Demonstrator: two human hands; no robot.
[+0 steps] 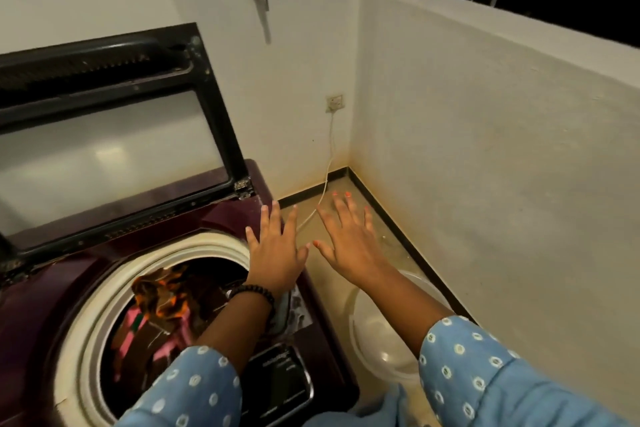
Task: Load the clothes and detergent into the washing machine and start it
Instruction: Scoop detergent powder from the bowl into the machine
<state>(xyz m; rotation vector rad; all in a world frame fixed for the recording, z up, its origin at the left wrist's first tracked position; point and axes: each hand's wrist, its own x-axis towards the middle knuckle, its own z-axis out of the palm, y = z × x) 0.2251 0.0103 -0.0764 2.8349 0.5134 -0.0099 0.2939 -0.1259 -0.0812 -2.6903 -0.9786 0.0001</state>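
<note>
Both hands are hovering flat, each grip spread and empty: the left hand (277,250) is nearest the clothes (162,302) lying in the washing machine (86,274) drum below-left; the right hand (349,243) is over the floor, and the raised lid (114,135) is standing beyond.

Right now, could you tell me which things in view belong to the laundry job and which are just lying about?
Part of the job:
washing machine, lid raised
clothes in the drum
control panel
left hand and right hand, both open, holding nothing

Just lying about:
plastic tub on the floor
wall socket and cable
window latch
</note>
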